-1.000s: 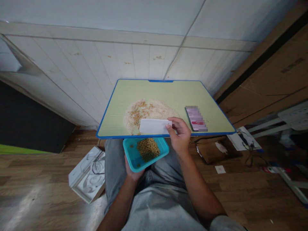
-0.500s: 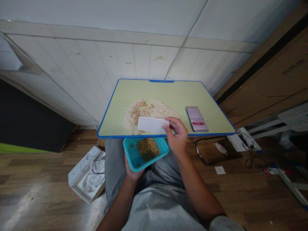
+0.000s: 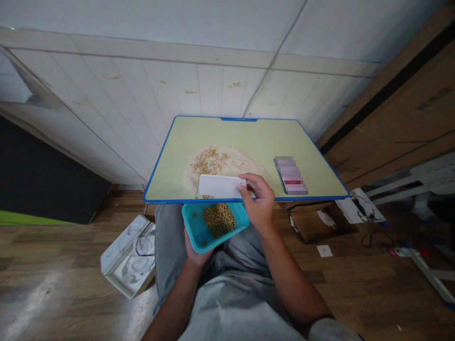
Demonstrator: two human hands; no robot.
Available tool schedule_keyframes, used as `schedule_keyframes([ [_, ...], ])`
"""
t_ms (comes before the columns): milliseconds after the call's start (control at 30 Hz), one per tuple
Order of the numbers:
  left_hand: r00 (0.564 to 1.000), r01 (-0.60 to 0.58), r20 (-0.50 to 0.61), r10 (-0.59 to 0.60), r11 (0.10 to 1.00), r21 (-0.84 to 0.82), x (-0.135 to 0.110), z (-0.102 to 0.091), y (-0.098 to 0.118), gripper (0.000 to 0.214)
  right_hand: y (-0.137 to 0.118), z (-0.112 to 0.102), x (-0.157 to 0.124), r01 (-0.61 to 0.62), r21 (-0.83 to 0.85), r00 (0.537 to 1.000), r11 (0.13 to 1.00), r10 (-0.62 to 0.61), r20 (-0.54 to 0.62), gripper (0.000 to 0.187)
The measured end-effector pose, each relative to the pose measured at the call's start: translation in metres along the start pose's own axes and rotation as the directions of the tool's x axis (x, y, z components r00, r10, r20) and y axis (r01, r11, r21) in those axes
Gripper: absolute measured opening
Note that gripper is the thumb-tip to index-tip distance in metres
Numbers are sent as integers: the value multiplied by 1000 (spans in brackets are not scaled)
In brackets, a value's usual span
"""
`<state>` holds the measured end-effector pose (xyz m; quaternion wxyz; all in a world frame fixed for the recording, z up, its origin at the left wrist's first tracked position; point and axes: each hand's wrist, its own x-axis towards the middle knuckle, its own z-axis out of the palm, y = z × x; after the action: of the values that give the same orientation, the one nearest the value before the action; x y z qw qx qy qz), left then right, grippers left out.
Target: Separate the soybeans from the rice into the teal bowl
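My left hand [image 3: 199, 254] grips a teal plastic container [image 3: 194, 234] from below, just under the table's front edge. Inside it lies a heap of round tan beans [image 3: 219, 220], which look like soybeans. Between the thumb and fingers of my right hand [image 3: 260, 199] is a flat white card-like piece [image 3: 220, 186], held by its right end above the near edge of the table. Behind this piece spreads a patch of white rice-like grains [image 3: 243, 161], with orange-yellow kernels [image 3: 209, 154] scattered over its left part. The white piece hides some of the grains.
The small folding table [image 3: 270, 135] has a blue rim and a pale green top. A phone [image 3: 289, 175] lies at its right. On the floor are an open white box [image 3: 130, 258] at left and a brown cardboard box [image 3: 316, 222] at right. A wall [image 3: 209, 90] rises behind.
My right hand has shifted slightly left with the white piece. The left hand and the teal container stay where they were.
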<state>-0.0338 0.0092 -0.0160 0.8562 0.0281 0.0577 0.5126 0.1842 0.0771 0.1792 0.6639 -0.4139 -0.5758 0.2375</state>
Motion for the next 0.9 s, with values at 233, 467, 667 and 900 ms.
schedule_keyframes([
  [233, 1000, -8, -14, 8, 1000, 2, 2, 5, 0, 78, -1, 2, -1, -22, -11, 999, 1000, 22, 30, 16],
  [467, 1000, 15, -6, -15, 1000, -11, -1, 15, 1, 81, -1, 1, -1, -17, -22, 999, 1000, 17, 32, 17],
  [667, 999, 34, 4, -34, 999, -10, -1, 2, 2, 80, -2, 2, -1, -23, -10, 1000, 1000, 23, 19, 16],
  [900, 1000, 30, -1, -30, 1000, -5, 3, 0, 5, 79, -4, 5, 0, -34, -12, 998, 999, 34, 43, 18],
])
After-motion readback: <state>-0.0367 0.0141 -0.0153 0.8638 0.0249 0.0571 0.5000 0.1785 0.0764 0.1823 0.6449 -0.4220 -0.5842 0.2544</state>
